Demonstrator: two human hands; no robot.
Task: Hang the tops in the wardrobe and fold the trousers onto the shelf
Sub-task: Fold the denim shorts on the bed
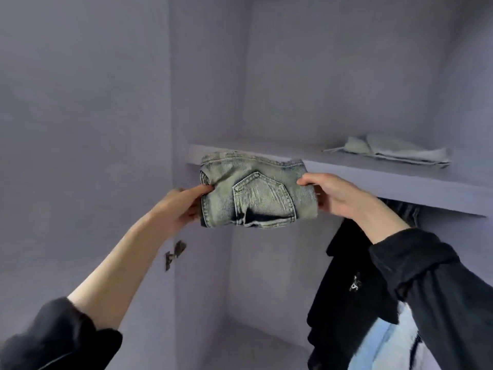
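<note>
Fingers of both hands pinch a folded pair of faded jeans [256,193] by its two ends: the left hand [184,204] clamps the left edge between thumb and fingers, the right hand [333,196] grips the right edge the same way. The bundle is held in the air just in front of the lilac wardrobe shelf [373,180], back pocket facing the camera. Farther right on that shelf lies a pale folded garment [392,152]. Below it a black top [344,284] hangs.
</note>
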